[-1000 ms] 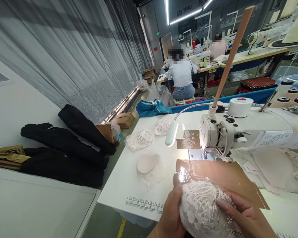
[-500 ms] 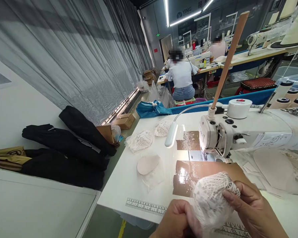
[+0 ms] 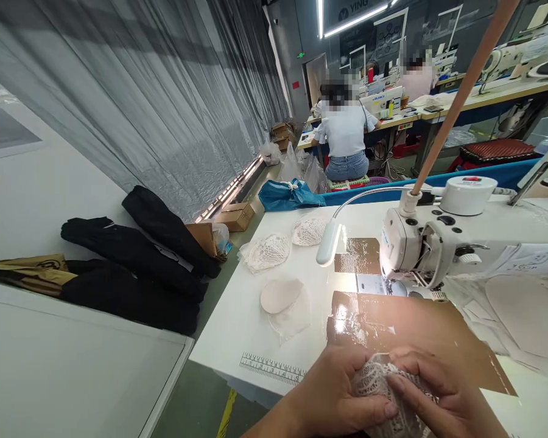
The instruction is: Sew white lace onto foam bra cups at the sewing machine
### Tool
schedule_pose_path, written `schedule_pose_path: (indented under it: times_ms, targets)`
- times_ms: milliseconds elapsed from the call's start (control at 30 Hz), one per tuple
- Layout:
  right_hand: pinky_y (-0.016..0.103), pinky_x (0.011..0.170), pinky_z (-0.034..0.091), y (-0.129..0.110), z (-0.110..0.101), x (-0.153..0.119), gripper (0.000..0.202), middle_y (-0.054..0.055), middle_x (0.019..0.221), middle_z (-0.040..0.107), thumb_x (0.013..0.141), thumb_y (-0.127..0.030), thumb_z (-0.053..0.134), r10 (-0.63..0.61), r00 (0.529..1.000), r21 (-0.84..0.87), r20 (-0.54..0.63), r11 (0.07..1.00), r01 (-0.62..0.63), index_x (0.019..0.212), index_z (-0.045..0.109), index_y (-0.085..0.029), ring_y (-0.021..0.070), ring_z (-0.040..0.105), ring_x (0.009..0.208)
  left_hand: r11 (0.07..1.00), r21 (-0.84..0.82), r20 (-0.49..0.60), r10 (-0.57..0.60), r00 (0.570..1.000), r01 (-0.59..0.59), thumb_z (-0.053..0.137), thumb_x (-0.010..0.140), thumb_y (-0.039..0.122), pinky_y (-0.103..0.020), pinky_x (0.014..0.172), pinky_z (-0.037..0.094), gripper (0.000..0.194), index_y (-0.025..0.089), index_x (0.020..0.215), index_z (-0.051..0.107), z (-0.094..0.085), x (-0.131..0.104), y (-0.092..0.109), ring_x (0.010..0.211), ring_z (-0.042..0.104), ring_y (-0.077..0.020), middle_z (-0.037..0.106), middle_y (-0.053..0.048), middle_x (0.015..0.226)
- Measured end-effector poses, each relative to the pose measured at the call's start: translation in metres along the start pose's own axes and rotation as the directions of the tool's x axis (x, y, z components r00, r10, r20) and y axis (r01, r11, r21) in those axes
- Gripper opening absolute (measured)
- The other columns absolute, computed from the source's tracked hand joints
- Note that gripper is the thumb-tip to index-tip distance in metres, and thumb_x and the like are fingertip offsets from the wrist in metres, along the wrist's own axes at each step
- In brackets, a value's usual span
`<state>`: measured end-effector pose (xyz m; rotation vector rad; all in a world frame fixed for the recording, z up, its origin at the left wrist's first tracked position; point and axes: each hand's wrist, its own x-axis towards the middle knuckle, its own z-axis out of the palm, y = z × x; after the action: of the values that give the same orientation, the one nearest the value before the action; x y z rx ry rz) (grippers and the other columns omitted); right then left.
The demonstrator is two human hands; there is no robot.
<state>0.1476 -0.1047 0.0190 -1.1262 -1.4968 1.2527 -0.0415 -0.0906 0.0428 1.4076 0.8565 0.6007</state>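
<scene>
Between my two hands is a white lace cup (image 3: 375,376), low in front of the sewing machine, bunched and largely covered by fingers. My left hand (image 3: 331,392) grips its left side, thumb laid across the lace. From the right, my right hand (image 3: 442,386) pinches the lace with thumb and fingers. Beyond them stands the white sewing machine (image 3: 399,246), its needle area lit. A shiny brown sheet (image 3: 420,322) covers the table between machine and hands.
On the white table lie two lace cups (image 3: 269,251) and a beige oval pad (image 3: 279,296) on sheer fabric. A small lamp (image 3: 329,242) bends over the table. Pale cut pieces (image 3: 525,310) lie at right. A person (image 3: 347,134) sits at another machine ahead.
Both hands have closed in around the lace cup, which is now more bunched and hidden. My left hand has moved up and over its side. The view has shifted slightly right.
</scene>
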Motion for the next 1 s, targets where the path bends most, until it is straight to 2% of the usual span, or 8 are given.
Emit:
schedule_pose_path:
  times_ms: [133,400,533,600,667,800,933,1000]
  targets:
    - [0.025,0.068,0.048,0.006,-0.002,0.001,0.033,0.002,0.073,0.068,0.084,-0.049,0.063,0.03,0.994,-0.034,-0.104,0.999,-0.033,0.063,0.066,-0.024,0.0192,0.064,0.073,1.0,0.007,0.019,0.03,0.999,-0.031,0.068,0.08,0.046,-0.022,0.061,0.033,0.037,0.01,0.089,0.068,-0.003,0.002,0.001,0.067,0.041,-0.0126,0.047,0.0,0.072]
    - [0.026,0.057,0.042,0.018,-0.003,0.002,0.036,0.001,0.064,0.065,0.083,-0.053,0.062,0.071,0.993,-0.104,-0.093,0.991,-0.081,0.061,0.064,-0.023,0.0173,0.059,0.063,0.98,0.189,-0.085,0.075,0.994,-0.058,0.059,0.088,0.043,-0.022,0.058,0.032,0.035,0.01,0.079,0.068,-0.005,0.012,-0.002,0.065,0.043,-0.0121,0.047,0.0,0.068]
    - [0.025,0.056,0.042,0.022,-0.007,0.006,0.031,-0.002,0.063,0.061,0.078,-0.055,0.066,0.159,0.981,-0.001,-0.109,0.987,-0.16,0.081,0.069,-0.024,0.0164,0.054,0.06,0.985,0.152,-0.079,0.098,0.992,-0.085,0.06,0.088,0.041,-0.022,0.06,0.035,0.033,0.009,0.083,0.07,-0.003,0.017,-0.003,0.066,0.046,-0.0126,0.053,-0.002,0.07]
    - [0.025,0.056,0.041,0.021,-0.01,0.007,0.035,-0.001,0.064,0.061,0.079,-0.057,0.064,0.188,0.98,0.016,-0.059,0.982,-0.187,0.077,0.069,-0.022,0.0158,0.053,0.061,0.988,0.126,-0.069,0.103,0.992,-0.094,0.062,0.087,0.042,-0.023,0.063,0.037,0.034,0.009,0.085,0.071,-0.004,0.018,-0.002,0.069,0.048,-0.0137,0.056,-0.003,0.074]
    - [0.025,0.056,0.039,0.018,-0.013,0.007,0.04,0.0,0.063,0.06,0.079,-0.058,0.063,0.184,0.982,-0.011,-0.03,0.983,-0.185,0.065,0.066,-0.021,0.0147,0.05,0.06,0.994,0.074,-0.068,0.082,0.994,-0.077,0.065,0.084,0.045,-0.023,0.064,0.037,0.036,0.01,0.085,0.071,-0.004,0.019,-0.003,0.071,0.048,-0.014,0.056,-0.004,0.075]
    - [0.024,0.053,0.037,0.012,-0.015,0.008,0.041,-0.001,0.059,0.056,0.076,-0.059,0.065,0.201,0.978,0.017,-0.049,0.98,-0.2,0.063,0.064,-0.02,0.0136,0.046,0.058,0.988,-0.154,-0.096,-0.025,0.995,0.01,0.072,0.076,0.053,-0.022,0.058,0.033,0.044,0.009,0.078,0.068,0.0,0.022,-0.014,0.062,0.043,-0.0101,0.052,-0.001,0.066]
    - [0.023,0.05,0.039,0.009,-0.013,0.013,0.044,-0.003,0.055,0.053,0.068,-0.063,0.07,0.272,0.962,0.115,-0.018,0.956,-0.269,0.062,0.063,-0.02,0.0121,0.045,0.053,0.859,-0.496,-0.128,-0.22,0.967,0.13,0.084,0.059,0.053,-0.021,0.052,0.03,0.049,0.011,0.066,0.06,0.015,0.029,-0.031,0.05,0.04,-0.0072,0.049,0.002,0.055]
    - [0.023,0.05,0.042,0.008,-0.014,0.015,0.045,-0.003,0.056,0.054,0.066,-0.064,0.071,0.298,0.954,0.182,0.01,0.938,-0.295,0.065,0.064,-0.02,0.0126,0.049,0.053,0.78,-0.612,-0.159,-0.28,0.947,0.127,0.087,0.053,0.049,-0.021,0.052,0.032,0.049,0.013,0.064,0.057,0.017,0.032,-0.034,0.048,0.041,-0.0073,0.05,0.003,0.054]
